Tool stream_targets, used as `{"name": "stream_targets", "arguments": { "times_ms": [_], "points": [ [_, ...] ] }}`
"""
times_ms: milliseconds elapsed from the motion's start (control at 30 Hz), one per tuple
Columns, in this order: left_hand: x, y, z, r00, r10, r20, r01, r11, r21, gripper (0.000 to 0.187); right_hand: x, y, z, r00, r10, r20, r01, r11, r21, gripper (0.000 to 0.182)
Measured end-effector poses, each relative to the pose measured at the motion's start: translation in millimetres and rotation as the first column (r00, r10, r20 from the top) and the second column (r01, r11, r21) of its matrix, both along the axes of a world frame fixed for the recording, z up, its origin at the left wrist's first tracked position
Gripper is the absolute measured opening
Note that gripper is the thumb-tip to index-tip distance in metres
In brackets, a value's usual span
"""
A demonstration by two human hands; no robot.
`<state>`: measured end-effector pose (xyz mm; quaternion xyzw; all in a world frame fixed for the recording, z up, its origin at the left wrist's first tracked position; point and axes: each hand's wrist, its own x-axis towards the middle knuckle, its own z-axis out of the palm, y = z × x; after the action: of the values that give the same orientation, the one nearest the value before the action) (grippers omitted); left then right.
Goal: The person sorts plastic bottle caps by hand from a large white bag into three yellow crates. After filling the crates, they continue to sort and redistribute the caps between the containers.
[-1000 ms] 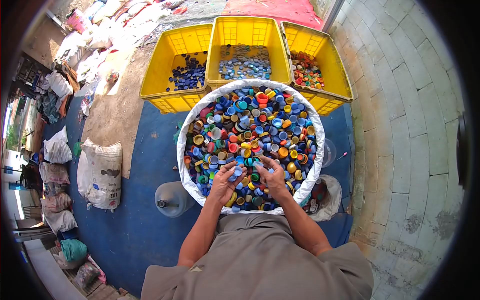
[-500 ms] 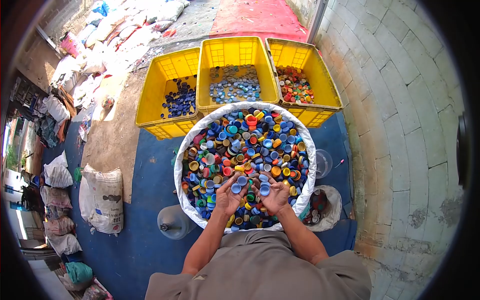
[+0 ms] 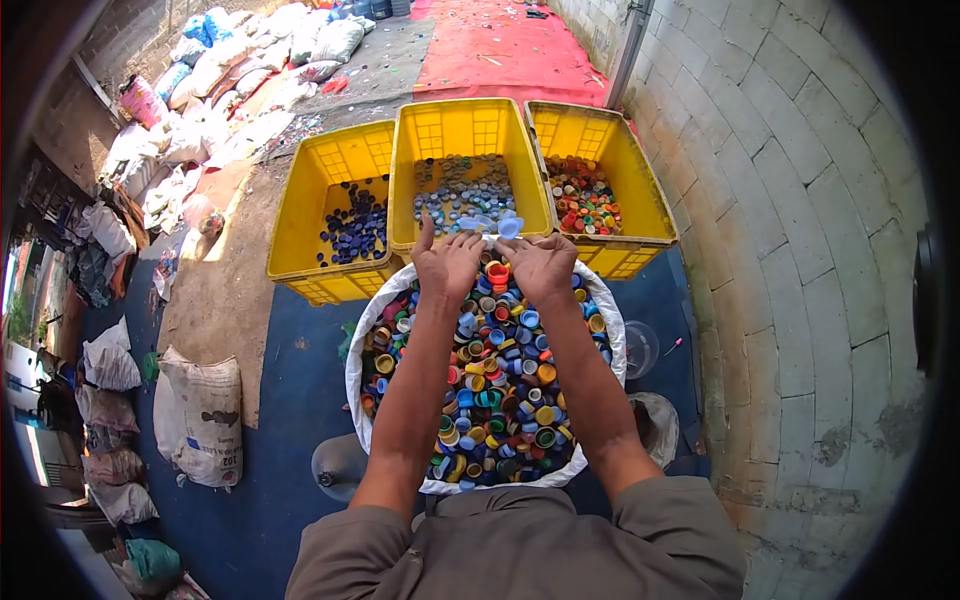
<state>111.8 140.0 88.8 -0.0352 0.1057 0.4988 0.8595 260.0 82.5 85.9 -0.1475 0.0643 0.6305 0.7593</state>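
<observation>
Both my hands are stretched out over the far rim of a white sack (image 3: pixel 365 420) filled with mixed coloured bottle caps (image 3: pixel 500 375). My left hand (image 3: pixel 447 265) has its thumb raised and fingers extended forward. Beside it, my right hand (image 3: pixel 542 268) is turned palm down with fingers spread. Just past the fingertips, blurred light blue caps (image 3: pixel 510 227) appear loose above the near edge of the middle yellow crate (image 3: pixel 470 122). Inside that crate lie light blue and greyish caps (image 3: pixel 475 190).
Dark blue caps (image 3: pixel 355 228) lie in the left yellow crate (image 3: pixel 300 215); red and orange caps (image 3: pixel 583 195) lie in the right crate (image 3: pixel 635 180). A stuffed sack (image 3: pixel 200 415) and a clear plastic jug (image 3: pixel 340 467) stand left. A block wall (image 3: pixel 790 250) bounds the right.
My hands have moved forward from above the pile to the middle crate's near edge. The light blue caps they held are now out past the fingertips.
</observation>
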Motion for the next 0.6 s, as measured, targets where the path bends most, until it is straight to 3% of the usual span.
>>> {"name": "stream_targets", "arguments": {
  "times_ms": [67, 167, 200, 233, 267, 367, 400, 467, 567, 600],
  "points": [
    [-11, 10, 11, 0.996, 0.067, -0.058, -0.067, 0.998, 0.015, 0.107, 4, 15, 23, 0.998, -0.032, -0.045, 0.028, 0.997, -0.074, 0.070],
    [-39, 7, 4, 0.988, 0.114, -0.106, -0.106, 0.992, 0.072, 0.101, 3, -6, 10, 0.994, -0.042, 0.104, 0.043, 0.999, -0.014, 0.088],
    [-55, 0, -14, 0.985, 0.122, -0.119, -0.109, 0.988, 0.108, 0.099, 8, -15, -16, 0.990, -0.006, 0.141, 0.007, 1.000, -0.007, 0.092],
    [-72, -13, -30, 0.982, 0.133, -0.134, -0.114, 0.984, 0.140, 0.096, 2, -33, -22, 0.982, -0.031, 0.188, 0.044, 0.997, -0.061, 0.089],
    [-88, -26, -38, 0.969, 0.151, -0.197, -0.146, 0.989, 0.037, 0.075, -1, -52, -31, 0.972, -0.020, 0.233, 0.038, 0.997, -0.074, 0.085],
    [-130, -78, -73, 0.911, 0.199, -0.361, -0.174, 0.980, 0.100, 0.052, -13, -113, -67, 0.922, 0.063, 0.383, 0.001, 0.986, -0.165, 0.070],
    [-142, -95, -85, 0.870, 0.186, -0.456, -0.170, 0.982, 0.077, 0.044, -16, -133, -87, 0.896, 0.103, 0.433, -0.013, 0.978, -0.206, 0.057],
    [-159, -136, -94, 0.760, 0.178, -0.625, -0.194, 0.980, 0.044, 0.027, -36, -170, -97, 0.799, 0.182, 0.573, 0.049, 0.931, -0.363, 0.045],
    [-174, -181, -112, 0.481, 0.161, -0.862, -0.175, 0.981, 0.086, 0.021, -70, -212, -116, 0.387, 0.336, 0.859, 0.153, 0.895, -0.419, 0.037],
    [-177, -194, -122, 0.462, 0.173, -0.870, -0.201, 0.976, 0.087, 0.020, -80, -220, -118, 0.248, 0.384, 0.889, 0.154, 0.891, -0.428, 0.035]
  ]
}}
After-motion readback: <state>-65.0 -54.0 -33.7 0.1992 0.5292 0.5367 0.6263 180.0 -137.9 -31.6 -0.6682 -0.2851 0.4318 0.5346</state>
